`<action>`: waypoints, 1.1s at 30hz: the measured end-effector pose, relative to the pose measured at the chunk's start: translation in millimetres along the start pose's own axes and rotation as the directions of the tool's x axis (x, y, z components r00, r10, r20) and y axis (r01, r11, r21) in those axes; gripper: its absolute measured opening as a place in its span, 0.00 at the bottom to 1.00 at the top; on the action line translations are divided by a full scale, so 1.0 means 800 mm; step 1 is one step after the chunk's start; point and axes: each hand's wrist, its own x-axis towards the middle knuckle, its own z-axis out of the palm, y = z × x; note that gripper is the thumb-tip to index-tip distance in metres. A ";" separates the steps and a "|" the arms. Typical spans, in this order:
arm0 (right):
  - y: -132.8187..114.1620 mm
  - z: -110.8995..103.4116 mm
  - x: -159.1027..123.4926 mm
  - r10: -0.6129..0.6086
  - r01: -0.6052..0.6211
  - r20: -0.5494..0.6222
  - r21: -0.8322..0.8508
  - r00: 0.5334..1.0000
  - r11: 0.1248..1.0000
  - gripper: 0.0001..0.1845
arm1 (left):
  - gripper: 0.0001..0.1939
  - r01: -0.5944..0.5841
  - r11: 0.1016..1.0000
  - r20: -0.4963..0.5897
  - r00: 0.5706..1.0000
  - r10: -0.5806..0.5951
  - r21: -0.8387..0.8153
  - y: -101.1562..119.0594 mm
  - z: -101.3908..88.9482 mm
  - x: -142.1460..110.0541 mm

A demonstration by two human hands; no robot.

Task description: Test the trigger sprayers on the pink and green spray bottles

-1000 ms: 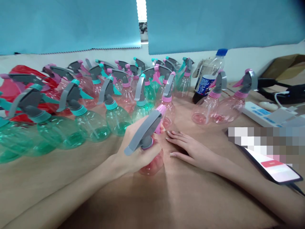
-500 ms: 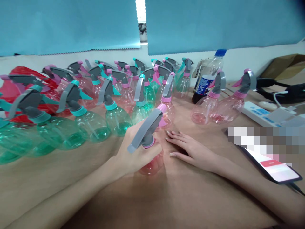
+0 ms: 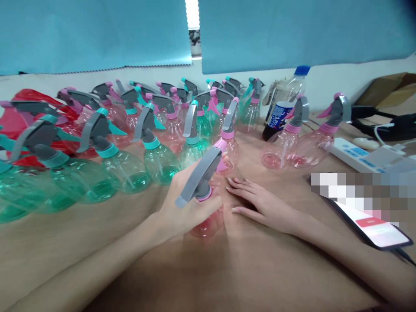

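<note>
A pink spray bottle (image 3: 204, 191) is inside the left grip (image 3: 182, 206), down low in front of the person. The thumb wraps the near side, just under the pink ring, and the other fingers go round the far side. That is probably a good spot to hold, since the neck is thin and the belly is fat and slick. The nose points away from the person. One finger may be by the pink trigger, but the hand hides too much to be sure.

Just right of that, the right grip (image 3: 260, 201) lies flat on the bench (image 3: 260, 268), fingers stretched out, holding nothing. It looks like it is resting there.

Near the left grip's knuckles are a green bottle (image 3: 162, 169) and a teal-topped bottle (image 3: 192, 145). Right behind the held bottle stands another pink bottle (image 3: 229, 138), so there is not much room that way. Past the right grip's fingertips, two pink bottles (image 3: 282, 147) stand side by side, with a soda bottle (image 3: 282, 106) behind them. A phone (image 3: 383, 234) lies right of the right grip. The most room seems to be on the near side of the left grip.
</note>
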 end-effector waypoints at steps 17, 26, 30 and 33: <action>-0.001 -0.001 0.000 -0.004 0.004 0.013 -0.017 1.000 1.000 0.32 | 0.09 -0.015 1.000 -0.014 1.000 0.015 -0.011 -0.010 0.005 0.000; 0.000 0.000 0.000 0.001 0.000 0.013 -0.022 1.000 1.000 0.32 | 0.09 -0.026 0.998 -0.005 1.000 0.026 -0.049 -0.007 0.005 0.001; 0.000 0.001 0.000 -0.004 0.004 0.005 -0.023 1.000 1.000 0.32 | 0.10 -0.029 0.998 -0.011 1.000 0.028 -0.060 -0.008 0.005 0.001; 0.001 0.002 0.000 -0.006 0.007 0.006 -0.028 1.000 1.000 0.32 | 0.11 -0.035 0.997 -0.019 0.999 0.034 -0.065 -0.010 0.006 0.000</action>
